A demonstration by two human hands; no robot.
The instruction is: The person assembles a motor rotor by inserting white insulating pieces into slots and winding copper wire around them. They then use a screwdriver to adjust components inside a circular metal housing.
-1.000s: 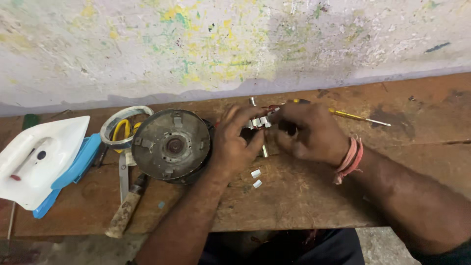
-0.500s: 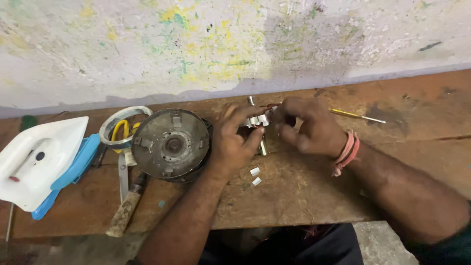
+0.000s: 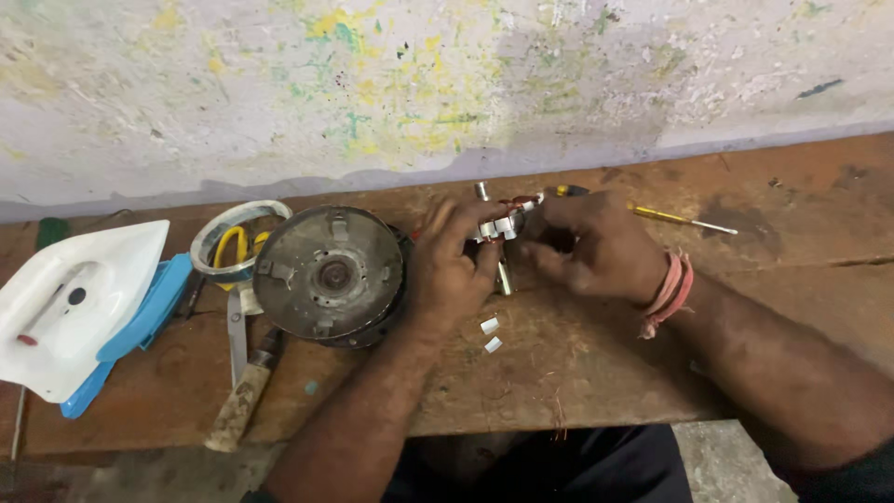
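Resting on worn wooden bench [image 3: 596, 373] | paint-flecked wall [image 3: 419, 84] behind

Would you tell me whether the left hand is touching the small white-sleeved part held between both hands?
Touching. The head view shows the left hand with its fingertips closed on the small white-sleeved part, with no gap visible; the right hand grips it from the other side.

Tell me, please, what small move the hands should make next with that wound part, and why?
Probably keep the left hand steadying the wound part while the right hand seats the white sleeves on it. Both hands pinch it above the bench, and two loose sleeves lie just below, within reach.
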